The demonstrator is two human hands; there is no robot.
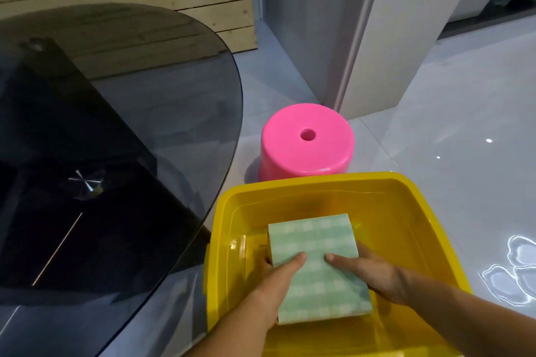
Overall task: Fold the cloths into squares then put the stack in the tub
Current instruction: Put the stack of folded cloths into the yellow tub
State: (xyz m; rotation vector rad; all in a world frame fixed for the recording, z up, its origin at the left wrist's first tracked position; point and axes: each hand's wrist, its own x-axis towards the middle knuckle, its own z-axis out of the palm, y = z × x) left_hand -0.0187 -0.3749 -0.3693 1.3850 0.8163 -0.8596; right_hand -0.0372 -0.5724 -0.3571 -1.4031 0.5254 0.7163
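A stack of folded green-and-white checked cloths (316,246) is inside the yellow plastic tub (420,206), low over its bottom. My left hand (278,278) grips the stack's left side, thumb on top and fingers underneath. On the stack's right side my right hand (368,272) holds it the same way. Both forearms reach in over the tub's near rim. Whether the stack rests on the tub's floor is hidden.
A dark round glass table (101,124) fills the left, its edge close to the tub's left rim. A pink upturned plastic stool (307,142) stands on the glossy floor just behind the tub. A white wall corner (377,38) rises further back.
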